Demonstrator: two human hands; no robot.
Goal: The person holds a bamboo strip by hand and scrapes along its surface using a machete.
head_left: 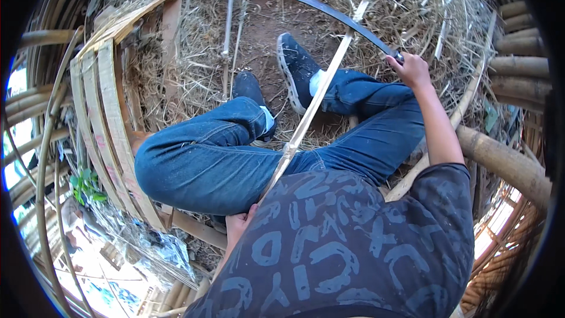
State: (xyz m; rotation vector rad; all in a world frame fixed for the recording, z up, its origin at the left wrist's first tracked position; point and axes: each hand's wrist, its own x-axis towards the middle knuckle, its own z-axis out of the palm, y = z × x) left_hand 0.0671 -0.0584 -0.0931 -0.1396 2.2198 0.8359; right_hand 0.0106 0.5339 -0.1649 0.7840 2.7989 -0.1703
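Bamboo strip (321, 91), long, thin and pale, runs diagonally from the person's lap up across the right knee and out over the straw-covered ground (259, 17). Judged by its slender section, it is light and springy, stiff along its length but likely to flex and whip; split edges may be sharp, so the safest hold is near the lower end, clear of the blade.

Left hand (238, 227) sits low by the waist, closed around the strip's near end; the fingers are partly hidden behind the shirt, so the exact grip cannot be told. Right hand (412, 68) is raised and extended forward, fist wrapped firmly on the handle of a long curved blade (344, 20). The blade crosses the strip well up its length, beyond the right shoe (297, 68); whether the edge touches the strip cannot be told.

The person sits with legs bent, in blue jeans. Curved bamboo slats (109, 123) stand at the left, and thick bamboo poles (509, 162) lie at the right.
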